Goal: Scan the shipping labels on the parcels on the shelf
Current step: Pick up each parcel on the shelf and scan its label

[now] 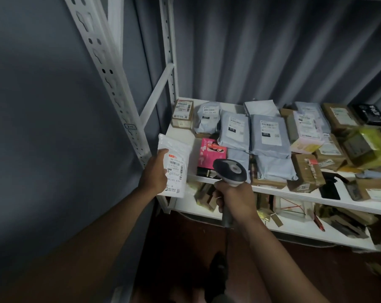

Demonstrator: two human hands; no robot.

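Observation:
My left hand [155, 171] grips a white poly parcel [176, 158] by its left edge, thumb on the front, holding it upright in front of the shelf's left end. Its shipping label [176, 171] faces me. My right hand [233, 199] is wrapped round the handle of a grey and black barcode scanner [231, 171], whose head sits just right of the held parcel. Behind them, the white shelf [180, 133] carries several grey poly mailers [267, 132], a pink box [210, 153] and brown cartons [306, 176], most with labels facing up.
A white slotted upright [110, 79] and a diagonal brace [156, 92] stand at the shelf's left. A lower shelf [294, 230] holds more cartons and flat packs. A dark corrugated wall lies behind. The scanner cable hangs down toward the dark floor.

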